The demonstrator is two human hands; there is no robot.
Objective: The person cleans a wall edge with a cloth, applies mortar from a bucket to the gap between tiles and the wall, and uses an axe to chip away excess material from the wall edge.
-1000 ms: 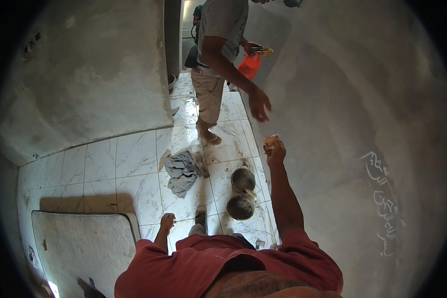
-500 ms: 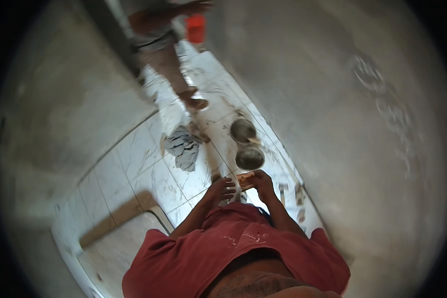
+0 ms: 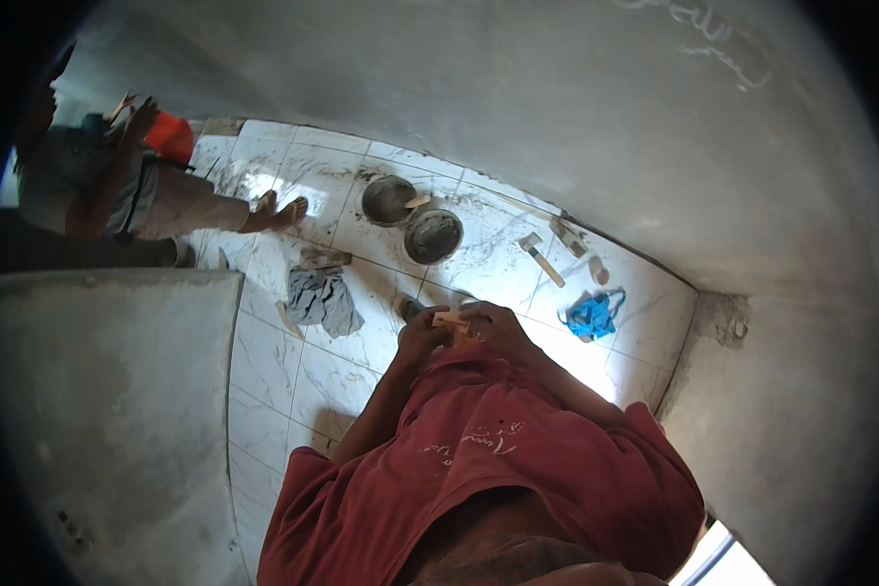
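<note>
Both hands meet at frame centre, just above red shirt [image 3: 498,469]: left hand [image 3: 422,337] and right hand [image 3: 498,327] pinched closed on small pale flat piece [image 3: 449,318] — kind unclear. Piece held in air, not yet set anywhere. Floor tiles [image 3: 264,361] already laid, smeared. Two mortar-crusted bowls [image 3: 432,235] upper centre, hammer [image 3: 540,258], grey rag [image 3: 322,298], blue cloth [image 3: 591,316] lie unused. Another person [image 3: 117,186] upper left — apart.

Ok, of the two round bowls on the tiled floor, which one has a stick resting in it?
The bowl farther from the hands, nearer the other person's foot: a pale stick leans on its rim. The closer bowl shows only grey mortar.
</note>
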